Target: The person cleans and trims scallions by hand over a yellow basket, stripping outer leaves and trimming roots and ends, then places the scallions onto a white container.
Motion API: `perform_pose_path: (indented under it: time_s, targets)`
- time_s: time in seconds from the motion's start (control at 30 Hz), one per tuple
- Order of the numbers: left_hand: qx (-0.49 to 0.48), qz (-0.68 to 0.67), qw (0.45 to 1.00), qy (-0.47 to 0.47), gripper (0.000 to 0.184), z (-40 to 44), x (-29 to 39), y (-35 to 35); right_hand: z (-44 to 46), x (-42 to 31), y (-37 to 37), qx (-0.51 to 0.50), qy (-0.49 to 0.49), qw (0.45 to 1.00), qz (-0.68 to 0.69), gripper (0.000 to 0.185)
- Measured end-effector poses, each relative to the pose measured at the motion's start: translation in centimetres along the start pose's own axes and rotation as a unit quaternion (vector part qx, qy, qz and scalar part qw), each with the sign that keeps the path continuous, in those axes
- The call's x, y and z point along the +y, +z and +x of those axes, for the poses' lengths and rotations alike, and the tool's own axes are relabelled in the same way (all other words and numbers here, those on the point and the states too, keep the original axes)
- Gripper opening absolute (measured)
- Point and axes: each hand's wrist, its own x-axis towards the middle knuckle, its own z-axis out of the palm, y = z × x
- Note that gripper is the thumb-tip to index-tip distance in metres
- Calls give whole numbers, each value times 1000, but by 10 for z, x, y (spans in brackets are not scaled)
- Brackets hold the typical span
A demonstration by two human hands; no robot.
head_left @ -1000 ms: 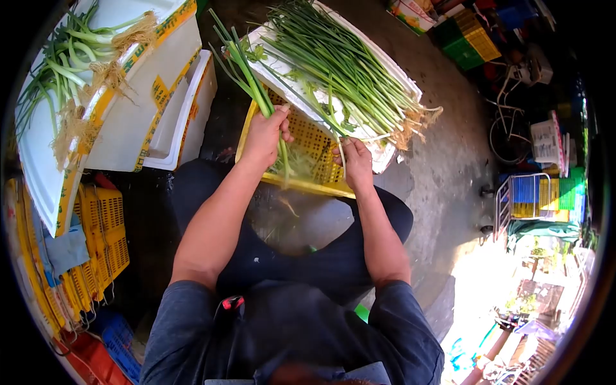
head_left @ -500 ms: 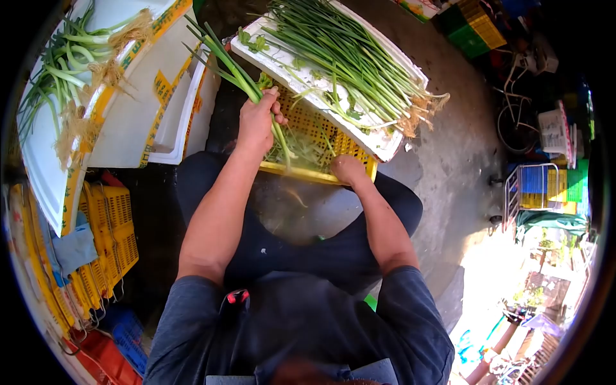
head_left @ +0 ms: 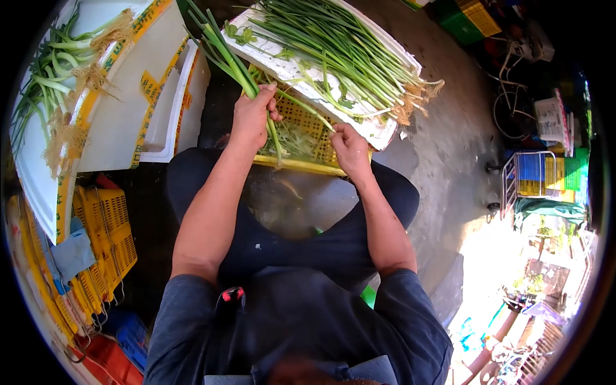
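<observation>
My left hand point(head_left: 251, 120) is wrapped around a small bunch of green onions point(head_left: 232, 63), leaves pointing up and away, white ends hanging below the fist. A single green onion stalk point(head_left: 300, 105) stretches from near that fist to my right hand point(head_left: 350, 153), whose fingers pinch its pale end. Beneath both hands stands a yellow perforated crate point(head_left: 300, 165) with peeled scraps and trimmings in it. Beyond it, a white foam board point(head_left: 282, 64) carries a large pile of green onions point(head_left: 340, 61) with roots towards the right.
More rooted green onions point(head_left: 59, 77) lie on a white foam box point(head_left: 119, 122) at the upper left. Yellow crates point(head_left: 106, 224) are stacked at the left. A metal cart point(head_left: 527, 176) with coloured crates stands on the right, beyond the concrete floor point(head_left: 443, 173).
My right hand has risen from the crate's near right corner and now pulls a stalk's end out straight. The left hand keeps its bunch; the view has shifted slightly.
</observation>
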Motion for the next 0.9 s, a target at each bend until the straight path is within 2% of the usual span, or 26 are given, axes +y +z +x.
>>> perform_pose_path:
  time_s: [0.03,0.13,0.3,0.43,0.53,0.57,0.67,0.73,0.9]
  targets:
    - [4,1,1000,-4,15,0,1,0,0,-7,3,0,41,992,117,14]
    - [1,18,1000,0,17,-3,-2,3,2,-19,10,5,64,967,245,15]
    - [-46,36,998,-25,24,-7,-14,7,-5,-45,31,-41,42,961,269,17]
    - [-21,-11,999,-46,28,-4,-12,3,-6,-44,40,-85,21,966,243,16]
    - [-23,32,998,-43,29,-5,-7,2,3,-43,35,-121,59,955,265,16]
    - [-43,44,997,-40,28,-4,-9,2,8,-41,36,-110,57,949,290,19]
    - [-94,72,992,-37,27,-1,-14,4,28,-60,33,-159,95,925,331,22]
    - [-110,78,990,-47,26,-4,-15,7,37,-65,38,-185,70,939,280,24]
    - [-63,88,994,-12,27,-2,-3,3,30,-61,48,-216,45,960,170,24]
